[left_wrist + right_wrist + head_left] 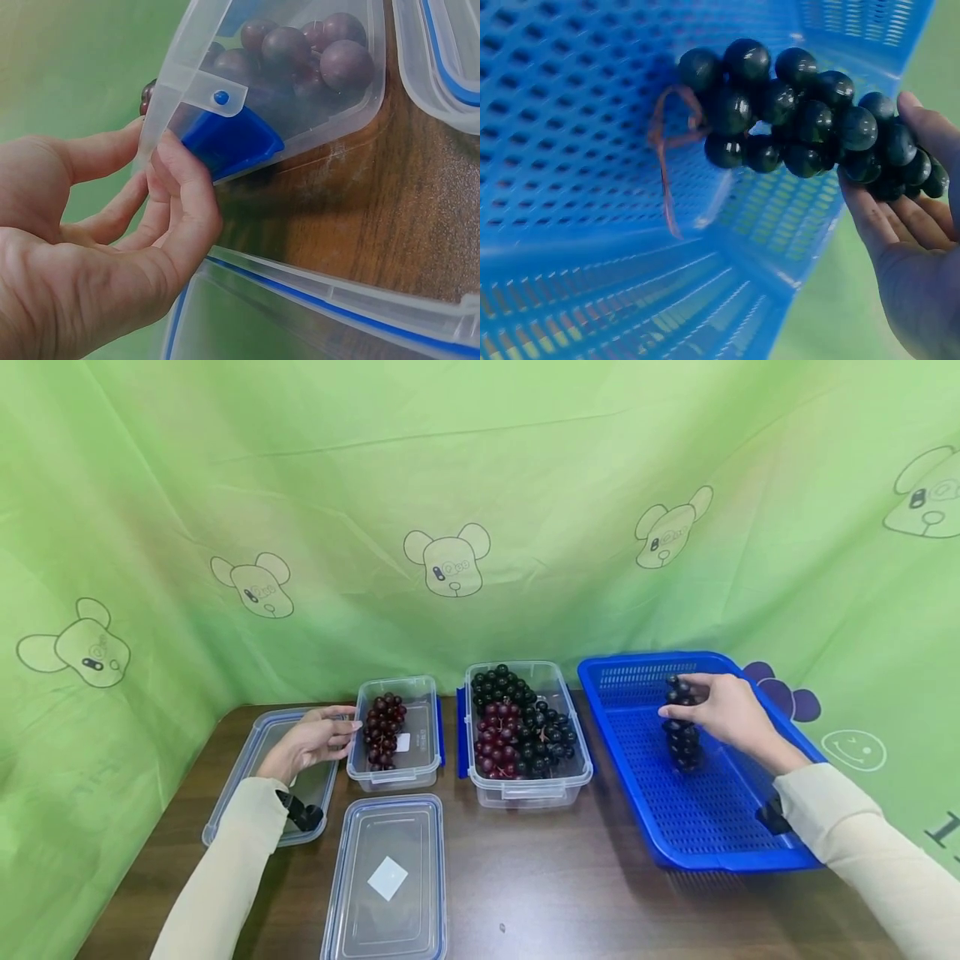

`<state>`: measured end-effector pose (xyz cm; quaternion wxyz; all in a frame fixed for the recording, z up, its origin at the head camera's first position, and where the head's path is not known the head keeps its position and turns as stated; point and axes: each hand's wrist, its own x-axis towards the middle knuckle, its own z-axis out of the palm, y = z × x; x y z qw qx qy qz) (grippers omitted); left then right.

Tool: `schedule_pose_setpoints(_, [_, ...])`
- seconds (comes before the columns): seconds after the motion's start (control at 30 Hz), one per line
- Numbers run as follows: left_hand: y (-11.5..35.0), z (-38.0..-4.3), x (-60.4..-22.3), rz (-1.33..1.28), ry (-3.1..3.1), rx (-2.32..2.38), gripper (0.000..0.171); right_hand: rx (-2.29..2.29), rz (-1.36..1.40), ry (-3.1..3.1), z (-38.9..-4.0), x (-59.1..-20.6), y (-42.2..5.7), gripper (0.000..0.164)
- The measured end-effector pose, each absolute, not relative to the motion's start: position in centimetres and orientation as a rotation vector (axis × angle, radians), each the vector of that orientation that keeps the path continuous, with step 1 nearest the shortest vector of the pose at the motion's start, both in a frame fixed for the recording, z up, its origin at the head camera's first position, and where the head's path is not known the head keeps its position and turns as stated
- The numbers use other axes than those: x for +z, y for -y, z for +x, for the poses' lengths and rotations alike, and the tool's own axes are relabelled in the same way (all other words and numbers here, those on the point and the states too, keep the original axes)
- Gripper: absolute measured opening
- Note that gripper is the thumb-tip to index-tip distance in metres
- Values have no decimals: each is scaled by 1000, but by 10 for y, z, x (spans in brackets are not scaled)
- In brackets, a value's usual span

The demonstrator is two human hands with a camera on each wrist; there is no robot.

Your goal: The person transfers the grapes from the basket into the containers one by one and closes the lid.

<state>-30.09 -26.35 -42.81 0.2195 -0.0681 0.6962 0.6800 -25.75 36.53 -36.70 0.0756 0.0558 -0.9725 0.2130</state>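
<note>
Right hand (726, 714) pinches one end of dark grapes (684, 747) over a blue basket (637, 752); left hand (313, 742) grips a clear container's (422, 727) rim.

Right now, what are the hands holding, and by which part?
Right fingers hold a dark grape bunch by the end opposite its stalk; left fingers pinch the rim of the clear box with only red grapes.

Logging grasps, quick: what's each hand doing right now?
Left hand: pinching the rim of the left grape container.
Right hand: holding a dark grape bunch.
</note>
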Motion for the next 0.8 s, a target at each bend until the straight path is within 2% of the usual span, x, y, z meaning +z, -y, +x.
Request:
schedule_pose_setpoints(0.3, [263,-301,-428,-196,-1929,1885,63,978,38,2638,-261,-329,-346,78])
schedule_pose_setpoints(0.5, [263,-300,-429,-199,-1930,1892,63,1175,-5,2484,-268,-302,-329,80])
schedule_pose_setpoints(0.8, [263,-299,-429,-192,-1928,1895,64,1281,16,2417,-271,-290,-299,81])
